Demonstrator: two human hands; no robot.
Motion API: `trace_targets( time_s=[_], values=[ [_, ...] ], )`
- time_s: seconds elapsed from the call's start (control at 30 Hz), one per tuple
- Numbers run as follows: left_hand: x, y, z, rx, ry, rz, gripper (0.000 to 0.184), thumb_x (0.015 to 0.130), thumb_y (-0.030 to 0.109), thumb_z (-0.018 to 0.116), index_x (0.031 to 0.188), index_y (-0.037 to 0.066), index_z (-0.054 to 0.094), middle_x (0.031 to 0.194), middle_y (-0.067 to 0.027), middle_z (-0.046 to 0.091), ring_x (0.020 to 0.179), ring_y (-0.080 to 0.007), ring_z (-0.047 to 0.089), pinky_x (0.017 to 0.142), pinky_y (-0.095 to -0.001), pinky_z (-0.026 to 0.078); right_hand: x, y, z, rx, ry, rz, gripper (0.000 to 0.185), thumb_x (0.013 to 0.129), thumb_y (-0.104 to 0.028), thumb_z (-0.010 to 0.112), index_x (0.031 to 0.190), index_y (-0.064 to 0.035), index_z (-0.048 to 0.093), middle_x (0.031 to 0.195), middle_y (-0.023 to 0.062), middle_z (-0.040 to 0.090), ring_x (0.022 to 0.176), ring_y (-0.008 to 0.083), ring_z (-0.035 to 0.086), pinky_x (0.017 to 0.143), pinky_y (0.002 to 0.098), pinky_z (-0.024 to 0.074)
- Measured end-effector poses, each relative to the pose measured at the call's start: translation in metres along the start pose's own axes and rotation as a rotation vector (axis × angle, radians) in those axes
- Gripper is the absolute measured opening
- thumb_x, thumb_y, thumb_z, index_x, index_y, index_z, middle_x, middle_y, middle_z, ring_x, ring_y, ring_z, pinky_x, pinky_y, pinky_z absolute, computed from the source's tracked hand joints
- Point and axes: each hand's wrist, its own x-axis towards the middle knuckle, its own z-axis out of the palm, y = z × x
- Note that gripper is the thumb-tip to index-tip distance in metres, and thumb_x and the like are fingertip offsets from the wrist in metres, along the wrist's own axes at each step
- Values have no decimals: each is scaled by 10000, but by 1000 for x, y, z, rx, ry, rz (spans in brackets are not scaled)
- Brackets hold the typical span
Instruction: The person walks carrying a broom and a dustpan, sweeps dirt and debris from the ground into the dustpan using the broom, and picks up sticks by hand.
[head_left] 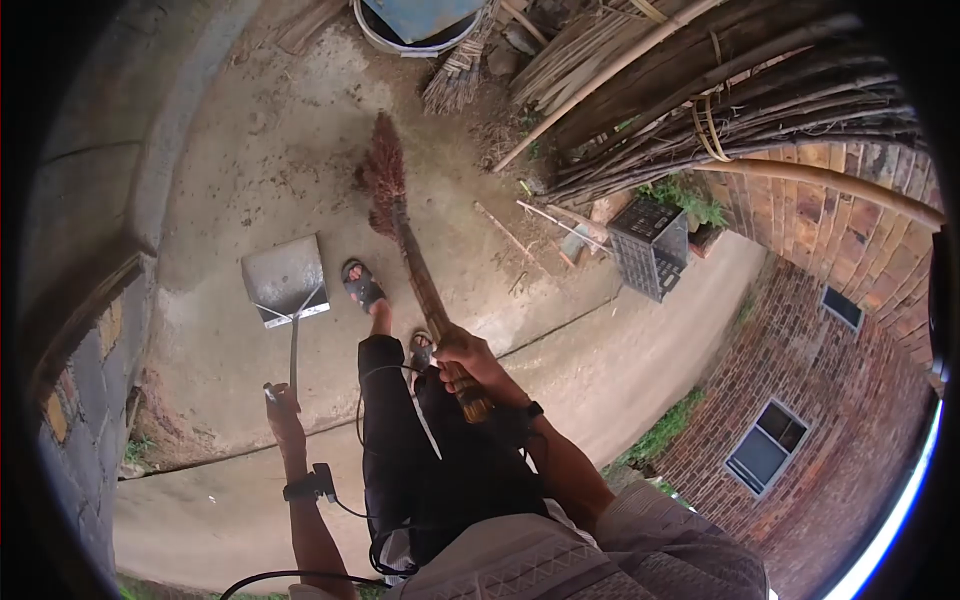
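Observation:
My right hand is wrapped round the handle of a long broom, whose reddish bristles point away from me over the dirty concrete. On the left, my left hand is closed on the upper end of the thin handle of a metal dustpan. The pan lies on the ground, left of my sandalled feet, with the broom's bristles apart from it, up and to the right. Small debris is scattered on the concrete beyond the pan.
A black plastic crate stands at the right near thin sticks. Bundled branches lean at the upper right. A round tub and a second broom head are at the top. Brick walls rise at the right.

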Motion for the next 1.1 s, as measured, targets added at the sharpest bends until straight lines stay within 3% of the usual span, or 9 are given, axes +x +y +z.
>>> trace_targets(
  time_s=[0.13,0.3,0.47,0.67,0.8,0.87,0.93,1.07,1.1],
  values=[
    [1,0,2,-7,-13,46,276,1019,273,538,1112,14,568,724,26,444,666,-90,430,600,-273,365,45,-19,-34,-55,291,-96,233,856,-164,713,1018,-65,577,753,59,600,599,183,635,488,332,528],
    [2,-5,1,-17,-17,86,259,1042,266,518,1131,25,552,746,34,445,662,-74,416,590,-254,350,145,-95,-24,206,147,-118,178,870,-156,683,882,-18,571,682,106,623,562,230,632,519,376,527],
    [2,-20,3,-109,6,62,243,1032,242,519,1131,22,549,760,33,450,666,-74,420,593,-258,351,121,-43,-3,76,-24,-36,203,863,-134,680,1001,-21,584,697,80,589,547,206,607,500,374,507],
    [6,-22,4,-16,47,29,223,997,203,593,1127,23,571,745,13,474,654,-92,448,587,-279,381,7,7,-38,30,151,8,215,867,-158,690,997,-47,560,710,71,564,556,183,613,458,343,509],
    [0,-6,7,-50,49,41,210,995,199,601,1112,26,576,741,12,477,651,-81,452,582,-267,385,38,25,-42,56,220,22,212,881,-240,672,959,-56,601,722,78,620,549,186,610,494,355,545],
    [2,-6,7,-71,51,49,204,994,195,603,1108,27,576,739,12,478,650,-77,451,581,-263,386,87,15,-20,334,-6,184,188,886,-230,663,879,-48,619,717,91,633,547,200,614,496,356,539],
    [2,-5,6,-69,49,27,187,996,186,602,1096,31,573,736,13,477,649,-76,449,581,-260,387,150,44,8,329,-12,151,202,893,-218,652,801,-41,619,687,102,633,546,214,617,500,358,533],
    [3,4,7,-16,18,41,176,1002,182,593,1093,33,569,731,19,468,646,-75,442,578,-260,381,114,41,109,271,-78,-35,191,892,-179,655,940,-14,573,667,94,608,546,217,617,494,364,527],
    [2,4,9,-11,34,25,176,1006,186,586,1091,33,567,728,19,462,644,-75,436,576,-262,375,116,42,118,267,-63,26,383,859,-82,674,1083,-140,369,678,59,527,506,212,595,418,362,503]
  ],
)
